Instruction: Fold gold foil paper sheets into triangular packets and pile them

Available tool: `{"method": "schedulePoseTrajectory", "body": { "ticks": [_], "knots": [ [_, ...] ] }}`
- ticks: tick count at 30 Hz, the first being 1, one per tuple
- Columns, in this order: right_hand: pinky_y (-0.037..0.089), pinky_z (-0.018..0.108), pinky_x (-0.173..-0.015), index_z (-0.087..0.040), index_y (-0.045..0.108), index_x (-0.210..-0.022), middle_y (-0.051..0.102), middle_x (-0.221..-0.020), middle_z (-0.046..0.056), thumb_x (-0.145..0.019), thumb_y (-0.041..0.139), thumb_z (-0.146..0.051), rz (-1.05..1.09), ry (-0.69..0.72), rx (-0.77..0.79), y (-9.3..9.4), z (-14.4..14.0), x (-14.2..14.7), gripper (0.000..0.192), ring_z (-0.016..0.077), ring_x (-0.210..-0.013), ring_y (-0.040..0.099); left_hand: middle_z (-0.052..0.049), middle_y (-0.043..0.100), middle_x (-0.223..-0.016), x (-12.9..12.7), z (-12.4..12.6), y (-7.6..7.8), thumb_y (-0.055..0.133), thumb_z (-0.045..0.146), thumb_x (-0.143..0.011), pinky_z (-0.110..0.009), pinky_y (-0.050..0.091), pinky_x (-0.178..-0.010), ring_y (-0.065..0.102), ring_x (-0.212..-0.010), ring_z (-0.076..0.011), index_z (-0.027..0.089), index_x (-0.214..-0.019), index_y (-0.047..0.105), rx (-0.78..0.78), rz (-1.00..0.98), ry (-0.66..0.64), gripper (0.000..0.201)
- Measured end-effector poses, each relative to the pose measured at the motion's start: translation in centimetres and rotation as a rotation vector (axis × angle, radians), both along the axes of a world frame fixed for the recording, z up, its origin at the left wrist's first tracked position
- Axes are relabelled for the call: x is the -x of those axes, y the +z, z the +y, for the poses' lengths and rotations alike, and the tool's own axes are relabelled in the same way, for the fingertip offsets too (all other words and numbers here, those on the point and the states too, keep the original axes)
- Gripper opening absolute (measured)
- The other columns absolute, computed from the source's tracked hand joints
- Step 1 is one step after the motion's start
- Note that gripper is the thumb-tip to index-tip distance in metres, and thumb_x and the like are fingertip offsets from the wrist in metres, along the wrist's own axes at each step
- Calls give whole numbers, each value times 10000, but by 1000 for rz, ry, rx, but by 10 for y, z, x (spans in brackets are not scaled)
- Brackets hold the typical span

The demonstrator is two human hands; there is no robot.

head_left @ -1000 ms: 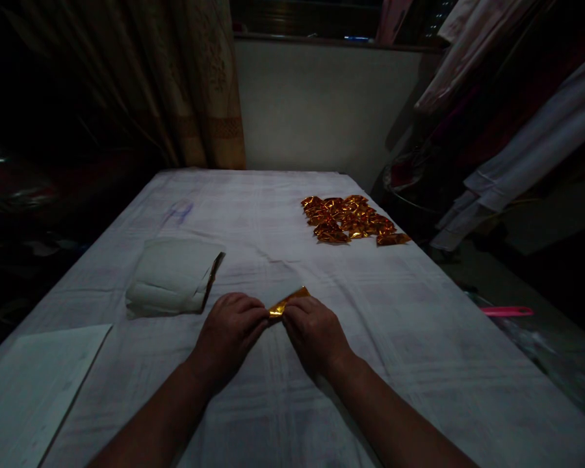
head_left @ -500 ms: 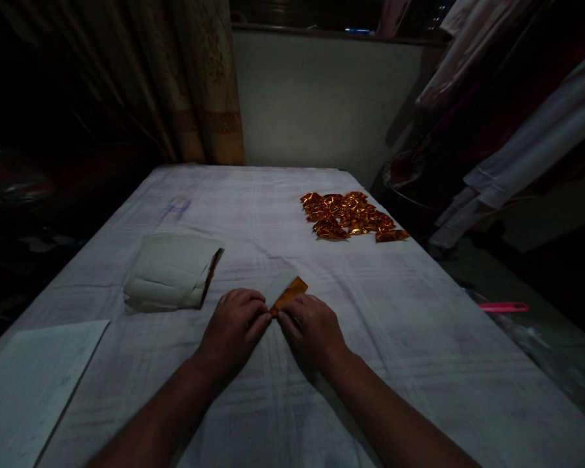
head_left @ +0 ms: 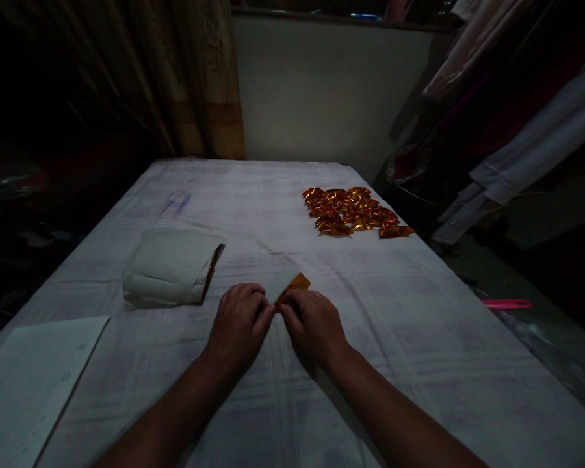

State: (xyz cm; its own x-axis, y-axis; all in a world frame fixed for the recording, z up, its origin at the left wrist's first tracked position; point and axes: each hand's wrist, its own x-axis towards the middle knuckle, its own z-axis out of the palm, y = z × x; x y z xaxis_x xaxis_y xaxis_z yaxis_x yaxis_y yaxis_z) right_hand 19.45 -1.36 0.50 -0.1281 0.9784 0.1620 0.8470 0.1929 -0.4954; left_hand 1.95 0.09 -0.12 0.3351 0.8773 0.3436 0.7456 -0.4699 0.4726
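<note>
A person is sitting at a table point(head_left: 419, 364) covered with a pale cloth, in a dim room, and both bare hands are resting on the cloth close together, fingertips nearly touching. The left hand point(head_left: 238, 325) and the right hand point(head_left: 314, 325) are each curling their fingers and pinching the near end of one small foil sheet point(head_left: 288, 287), gold on one face and white on the other. The sheet is lying just beyond the fingertips, one corner turning up so the gold shows beside the white. It is looking partly folded, though the shape under the fingers is hidden.

Well beyond the right hand, toward the far right edge, a pile of folded gold pieces point(head_left: 353, 211) is lying spread flat; these appear finished, perhaps a couple of dozen, too small to count surely. Just left of the left hand and a little farther off, a stack of white sheets point(head_left: 168, 270) is sitting with a gold edge showing at its right side, and this looks like the unfolded supply remaining. Near the left forearm, at the table's near left corner, a larger pale sheet point(head_left: 34, 377) is lying flat. Judging by this, a good share of the folding is done and a fair stack is left.
</note>
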Motion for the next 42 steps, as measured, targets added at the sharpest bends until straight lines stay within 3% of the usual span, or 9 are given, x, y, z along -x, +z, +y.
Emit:
{"method": "schedulePoseTrajectory", "body": {
  "ticks": [23,30,37,42],
  "knots": [
    [370,320,-727,-216,601,-855,652,-835,35,-901,584,-152,-72,28,-121,-13,0,0,81,209,-801,593,-67,638,-1082,-2,-3,-1,643,198,-887,-450,441,-961,542,-1097,-268,219,-813,544,42,20,41,125],
    [366,326,-709,-215,597,-853,650,-834,33,-913,660,-287,-57,20,-119,-8,1,3,113,212,-794,589,-62,629,-1080,-2,-1,0,613,207,-892,-450,440,-959,532,-1096,-266,227,-815,539,70,10,46,109],
    [395,292,-703,-224,595,-831,663,-832,5,-834,653,-120,54,43,12,-6,8,-7,119,183,-784,598,-53,629,-1052,0,1,-2,603,213,-892,-439,442,-925,534,-1057,-259,233,-837,550,93,2,24,79],
    [425,279,-730,-221,601,-815,663,-844,-1,-793,644,-67,125,58,8,-10,10,-14,162,173,-799,604,-47,633,-1041,1,2,-1,595,189,-875,-432,444,-912,545,-1030,-255,235,-856,573,89,4,11,54]
  ]
}}
